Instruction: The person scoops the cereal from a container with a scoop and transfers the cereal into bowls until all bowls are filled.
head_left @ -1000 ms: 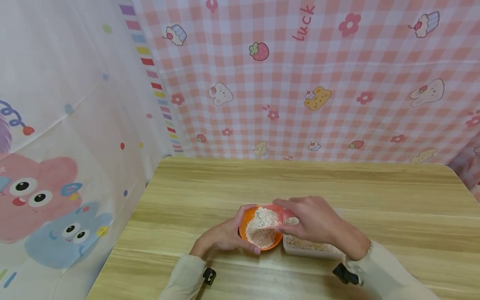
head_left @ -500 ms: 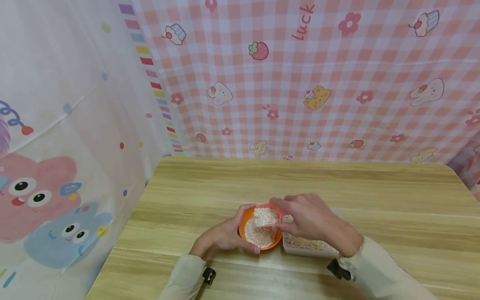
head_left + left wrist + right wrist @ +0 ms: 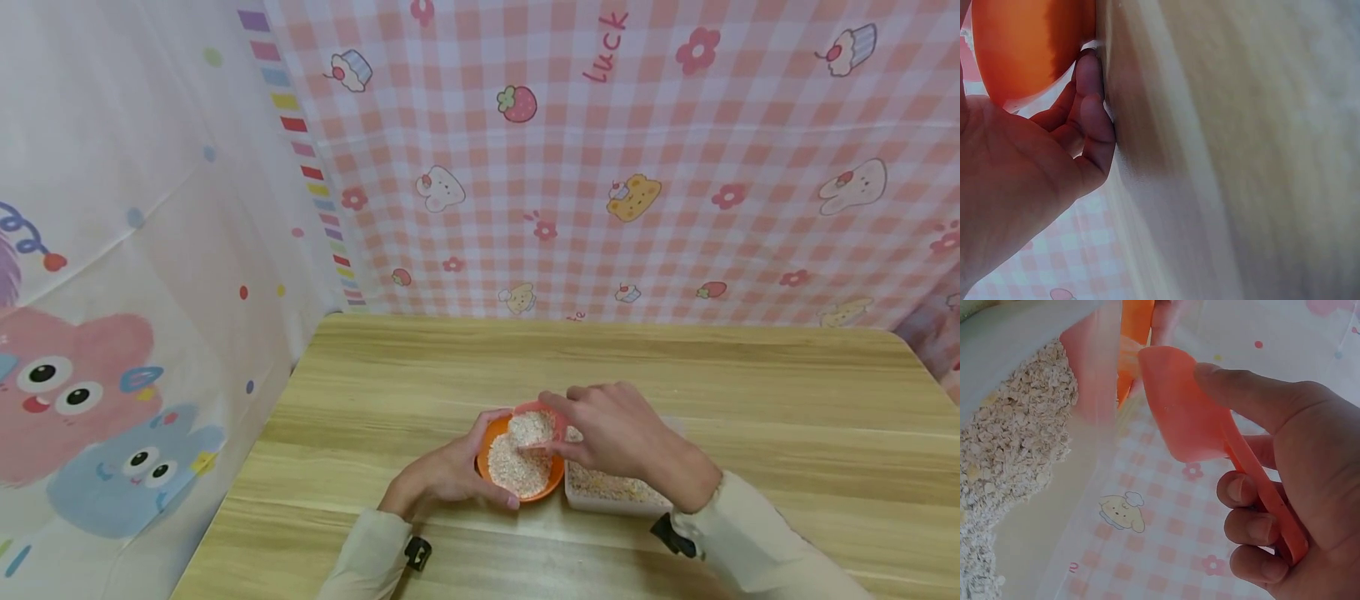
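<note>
My left hand (image 3: 459, 468) grips an orange bowl (image 3: 490, 436) from its left side, thumb along the near edge and fingers at the far edge. Pale oat flakes (image 3: 517, 477) fill much of the bowl. Over the bowl's far right part, my right hand (image 3: 617, 433) holds a coral-pink scoop (image 3: 1182, 403) with oats in it. In the right wrist view, the thumb lies along the scoop's head and the fingers curl round its handle (image 3: 1266, 494). The left wrist view shows the bowl's orange outside (image 3: 1025, 47), with some left fingers bent low beside the tabletop.
A translucent box (image 3: 611, 505) of oats (image 3: 1016, 419) stands just right of the bowl, partly under my right forearm. The wooden table (image 3: 420, 358) ends at a pink checked cloth (image 3: 570, 150) behind and a white printed cloth (image 3: 187, 250) on the left.
My right hand has shifted slightly left and away with the scoop over the bowl. The oats in the bowl look more evenly spread. My left hand and the bowl have stayed put.
</note>
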Tool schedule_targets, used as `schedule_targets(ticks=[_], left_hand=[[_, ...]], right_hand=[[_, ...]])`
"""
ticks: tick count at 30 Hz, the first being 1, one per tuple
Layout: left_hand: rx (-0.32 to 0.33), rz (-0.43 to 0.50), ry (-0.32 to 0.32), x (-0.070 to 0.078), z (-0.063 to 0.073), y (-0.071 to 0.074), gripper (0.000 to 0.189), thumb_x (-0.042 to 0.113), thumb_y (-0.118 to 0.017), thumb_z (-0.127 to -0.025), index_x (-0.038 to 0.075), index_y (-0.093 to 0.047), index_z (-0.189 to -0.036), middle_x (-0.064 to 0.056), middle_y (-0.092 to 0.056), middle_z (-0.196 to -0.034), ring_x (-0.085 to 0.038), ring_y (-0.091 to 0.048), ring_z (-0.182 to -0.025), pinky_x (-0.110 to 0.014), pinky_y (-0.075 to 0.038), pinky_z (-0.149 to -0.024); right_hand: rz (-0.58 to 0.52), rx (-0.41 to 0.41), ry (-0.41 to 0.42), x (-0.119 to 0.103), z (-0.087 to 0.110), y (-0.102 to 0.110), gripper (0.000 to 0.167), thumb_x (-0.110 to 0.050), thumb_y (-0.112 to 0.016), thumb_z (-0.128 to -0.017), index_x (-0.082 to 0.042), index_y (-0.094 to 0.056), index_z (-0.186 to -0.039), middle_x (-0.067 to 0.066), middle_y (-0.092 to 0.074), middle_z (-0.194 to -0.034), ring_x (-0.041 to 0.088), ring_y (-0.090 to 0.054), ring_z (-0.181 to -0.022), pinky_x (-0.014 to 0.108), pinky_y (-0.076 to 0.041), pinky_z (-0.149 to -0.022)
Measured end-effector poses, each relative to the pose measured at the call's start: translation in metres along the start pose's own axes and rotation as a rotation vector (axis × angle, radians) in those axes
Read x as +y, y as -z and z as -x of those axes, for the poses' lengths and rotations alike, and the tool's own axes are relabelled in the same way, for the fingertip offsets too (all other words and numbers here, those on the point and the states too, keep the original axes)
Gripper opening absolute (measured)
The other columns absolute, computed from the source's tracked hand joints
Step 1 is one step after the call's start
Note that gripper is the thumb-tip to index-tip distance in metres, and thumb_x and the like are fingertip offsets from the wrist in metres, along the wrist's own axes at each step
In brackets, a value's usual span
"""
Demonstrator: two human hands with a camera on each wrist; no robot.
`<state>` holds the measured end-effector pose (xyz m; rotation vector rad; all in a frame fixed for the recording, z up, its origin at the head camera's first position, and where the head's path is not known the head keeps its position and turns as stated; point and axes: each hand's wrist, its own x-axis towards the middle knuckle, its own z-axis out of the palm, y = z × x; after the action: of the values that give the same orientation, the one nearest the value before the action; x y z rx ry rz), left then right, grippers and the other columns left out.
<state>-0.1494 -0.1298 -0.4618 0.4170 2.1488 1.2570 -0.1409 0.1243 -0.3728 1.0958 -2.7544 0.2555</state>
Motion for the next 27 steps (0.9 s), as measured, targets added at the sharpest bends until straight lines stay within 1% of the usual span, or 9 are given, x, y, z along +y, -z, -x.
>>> schedule_targets(ticks=[3,6,11,16,21,24,27], left_hand=[[-0.001,-0.032,-0.014,0.000,0.000,0.000,0.108,0.038,-0.091,-0.070,0.048,-0.018,-0.149,-0.009,-0.030,-0.159,-0.031,-0.029,-0.145,-0.057,-0.024,-0.115],[-0.001,-0.056,-0.025,0.000,0.000,0.000,0.107,0.040,-0.090,-0.071,0.047,-0.017,-0.149,-0.008,-0.030,-0.159,-0.029,-0.030,-0.145,-0.056,-0.025,-0.115],[-0.003,-0.038,-0.015,0.000,-0.001,0.000,0.106,0.039,-0.090,-0.071,0.049,-0.018,-0.148,-0.005,-0.032,-0.158,-0.028,-0.033,-0.143,-0.057,-0.026,-0.114],[-0.003,-0.041,-0.021,0.000,-0.001,0.000,0.106,0.038,-0.090,-0.071,0.049,-0.018,-0.148,-0.003,-0.035,-0.156,-0.027,-0.036,-0.140,-0.057,-0.028,-0.114],[0.002,-0.052,-0.020,-0.001,-0.002,0.000,0.106,0.039,-0.091,-0.070,0.049,-0.018,-0.147,-0.002,-0.037,-0.154,-0.026,-0.037,-0.139,-0.057,-0.028,-0.113],[0.002,-0.025,-0.007,-0.001,-0.002,0.000,0.106,0.038,-0.091,-0.069,0.049,-0.020,-0.147,-0.002,-0.037,-0.154,-0.026,-0.036,-0.140,-0.057,-0.026,-0.114],[-0.001,0.012,0.007,-0.001,-0.002,0.000,0.105,0.036,-0.092,-0.069,0.050,-0.021,-0.146,0.000,-0.039,-0.152,-0.025,-0.036,-0.139,-0.057,-0.025,-0.115]], right_hand=[[0.029,0.015,0.011,0.000,-0.001,0.000,0.055,-0.053,-0.074,-0.083,-0.013,-0.068,-0.120,-0.002,-0.063,-0.073,0.003,-0.041,-0.049,0.019,-0.032,-0.044],[0.068,0.029,0.020,0.000,-0.002,0.001,0.054,-0.055,-0.074,-0.082,-0.014,-0.068,-0.117,-0.002,-0.062,-0.072,0.004,-0.042,-0.049,0.019,-0.031,-0.043],[0.116,0.035,0.031,0.000,-0.002,0.002,0.052,-0.054,-0.076,-0.081,-0.014,-0.068,-0.114,-0.002,-0.059,-0.068,0.006,-0.040,-0.047,0.020,-0.029,-0.041],[0.165,0.037,0.055,-0.002,-0.001,0.006,0.050,-0.048,-0.079,-0.080,-0.012,-0.069,-0.114,0.000,-0.061,-0.070,0.012,-0.048,-0.050,0.023,-0.036,-0.042],[0.235,0.019,0.055,-0.007,0.000,0.010,0.050,-0.043,-0.082,-0.078,-0.013,-0.069,-0.117,0.004,-0.068,-0.079,0.018,-0.060,-0.059,0.028,-0.046,-0.046],[0.262,0.019,0.057,-0.009,0.001,0.012,0.050,-0.038,-0.084,-0.077,-0.014,-0.069,-0.118,0.005,-0.069,-0.083,0.020,-0.064,-0.064,0.030,-0.048,-0.048],[0.268,0.022,0.060,-0.011,0.002,0.013,0.050,-0.037,-0.084,-0.076,-0.015,-0.069,-0.118,0.005,-0.069,-0.083,0.020,-0.064,-0.065,0.030,-0.048,-0.048]])
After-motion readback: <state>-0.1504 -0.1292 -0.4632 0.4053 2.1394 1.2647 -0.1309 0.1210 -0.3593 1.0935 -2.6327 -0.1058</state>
